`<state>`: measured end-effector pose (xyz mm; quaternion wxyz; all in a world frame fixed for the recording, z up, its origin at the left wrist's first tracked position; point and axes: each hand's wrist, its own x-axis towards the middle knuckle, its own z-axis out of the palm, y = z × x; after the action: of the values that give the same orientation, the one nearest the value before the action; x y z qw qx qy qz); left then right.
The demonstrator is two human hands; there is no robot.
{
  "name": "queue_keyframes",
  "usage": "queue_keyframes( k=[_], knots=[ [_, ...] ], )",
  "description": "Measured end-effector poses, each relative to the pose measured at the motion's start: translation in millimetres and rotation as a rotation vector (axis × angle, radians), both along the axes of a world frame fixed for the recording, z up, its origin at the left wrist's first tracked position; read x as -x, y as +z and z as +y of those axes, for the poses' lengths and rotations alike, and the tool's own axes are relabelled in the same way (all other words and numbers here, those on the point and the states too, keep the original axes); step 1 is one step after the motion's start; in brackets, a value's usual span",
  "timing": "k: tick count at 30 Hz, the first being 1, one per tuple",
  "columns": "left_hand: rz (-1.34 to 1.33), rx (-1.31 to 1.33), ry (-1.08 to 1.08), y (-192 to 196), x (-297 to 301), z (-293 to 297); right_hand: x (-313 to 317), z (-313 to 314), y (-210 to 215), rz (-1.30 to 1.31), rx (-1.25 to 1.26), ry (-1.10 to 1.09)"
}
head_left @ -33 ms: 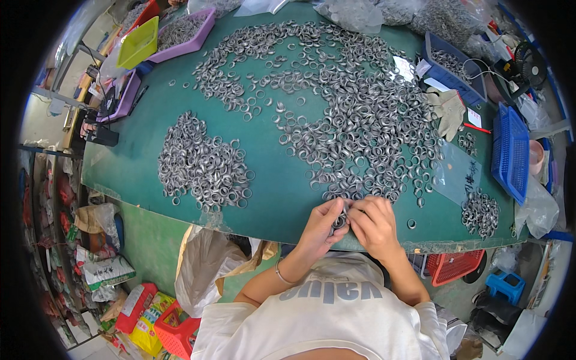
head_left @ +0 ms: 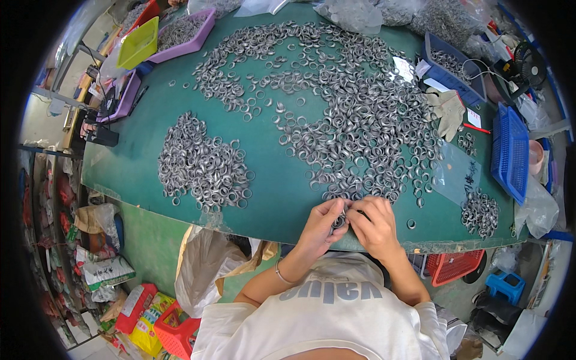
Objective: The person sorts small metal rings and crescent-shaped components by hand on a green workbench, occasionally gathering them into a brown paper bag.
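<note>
Close to the table's front edge, my left hand point(head_left: 322, 227) is closed around several grey metal rings point(head_left: 339, 222). Beside it, my right hand point(head_left: 374, 227) has its fingers bent in a pinch against the held rings; whatever sits between its fingertips is hidden. Just beyond both hands spreads a large heap of loose metal rings point(head_left: 366, 132) over the green table point(head_left: 264, 207). A smaller separate pile of rings point(head_left: 201, 162) lies to the left. One single ring point(head_left: 411, 224) rests right of my right hand.
At the right are a small ring pile point(head_left: 480, 215), a clear plastic bag point(head_left: 457, 174), a work glove point(head_left: 449, 114), a blue basket point(head_left: 510, 153) and a fan point(head_left: 530, 65). A purple tray point(head_left: 207, 30) and a yellow-green tray point(head_left: 138, 45) stand at the far left.
My right fingertips have shifted very slightly at the rings. My left hand stays in place, and the piles look the same.
</note>
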<state>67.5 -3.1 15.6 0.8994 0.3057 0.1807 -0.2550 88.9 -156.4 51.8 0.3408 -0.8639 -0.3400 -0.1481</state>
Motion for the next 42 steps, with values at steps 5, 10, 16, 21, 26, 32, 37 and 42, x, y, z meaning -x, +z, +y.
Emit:
queue_keyframes(
  k=[5, 10, 16, 21, 26, 32, 37, 42],
  knots=[
    [0.066, 0.062, 0.048, 3, -5, 11, -20, -5, -5, 0.064, -0.106, 0.028],
    [-0.11, -0.273, 0.175, 15, 2, 46, -58, 4, -25, 0.027, 0.044, -0.363],
    [-0.403, -1.336, 0.451, 6, -14, 159, -72, 17, -42, 0.026, 0.371, -0.459],
    [-0.585, -2.101, 0.656, 18, -50, 237, -76, 16, -54, 0.043, 0.336, -0.461],
    [-0.736, -2.293, 0.535, -1, -61, 269, -78, 12, -54, 0.026, 0.338, -0.41],
    [-0.794, -2.322, 0.355, 2, -59, 267, -75, 2, -53, 0.068, 0.223, -0.35],
    [-0.818, -2.388, 0.307, -4, -55, 271, -71, -3, -51, 0.005, 0.057, -0.281],
    [-0.77, -2.457, 0.486, 9, -32, 266, -60, 3, -45, 0.149, -0.031, -0.311]
  ],
)
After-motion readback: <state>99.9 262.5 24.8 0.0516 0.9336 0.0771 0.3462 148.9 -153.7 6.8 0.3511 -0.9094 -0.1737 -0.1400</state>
